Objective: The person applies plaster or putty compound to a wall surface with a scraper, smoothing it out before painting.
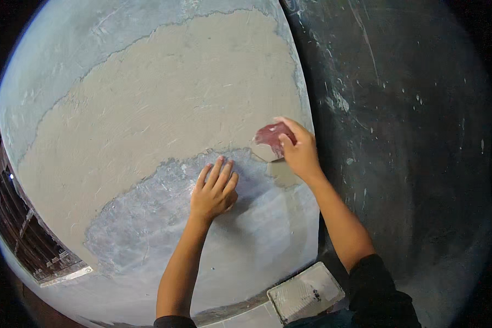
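Observation:
My right hand [300, 156] holds a dark red, flat spreader [270, 134] against the pale panel near its right edge, where the lower border of a broad beige coat of paste [153, 93] lies. Some beige paste shows at the spreader's lower part. My left hand [214, 191] rests with fingers spread on the mottled bluish-grey patch [142, 218] below the paste, left of my right hand and lower.
A dark grille [24, 218] sits in the panel's left side. A dark, speckled surface [404, 136] lies beyond the panel's right edge. At the bottom, a pale, smeared rectangular tray [295, 290] stands beside a light tiled strip [238, 317].

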